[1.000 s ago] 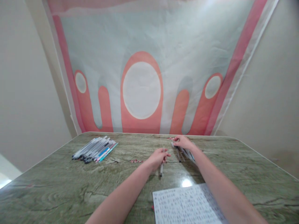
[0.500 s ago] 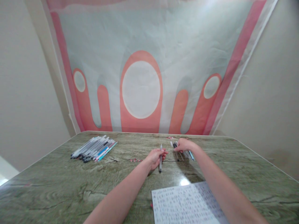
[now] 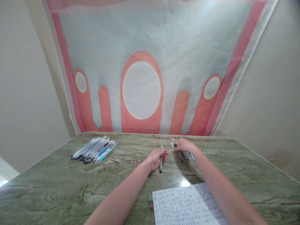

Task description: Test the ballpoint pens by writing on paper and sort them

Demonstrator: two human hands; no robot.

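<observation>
My left hand [image 3: 157,158] is closed around a clear-barrelled pen [image 3: 161,164], its dark end pointing down towards me and its pale tip away. To the right, my right hand [image 3: 184,145] reaches over a small group of pens [image 3: 187,155] on the table. Its fingers are bent and pinched on a dark-ended pen [image 3: 180,155] at the left side of that group. The hand hides part of these pens, and a blue one [image 3: 192,157] shows at their right edge.
A large pile of pens [image 3: 93,150], mostly clear with a few coloured ones, lies at the left of the wood-patterned table [image 3: 58,187]. A sheet covered in handwriting [image 3: 182,204] lies in front, partly under my right forearm. A patterned cloth [image 3: 145,37] hangs behind the table.
My right hand has shifted very slightly at the small group, and the pens beneath its fingers have moved a little. My left hand keeps its pen in the same place.
</observation>
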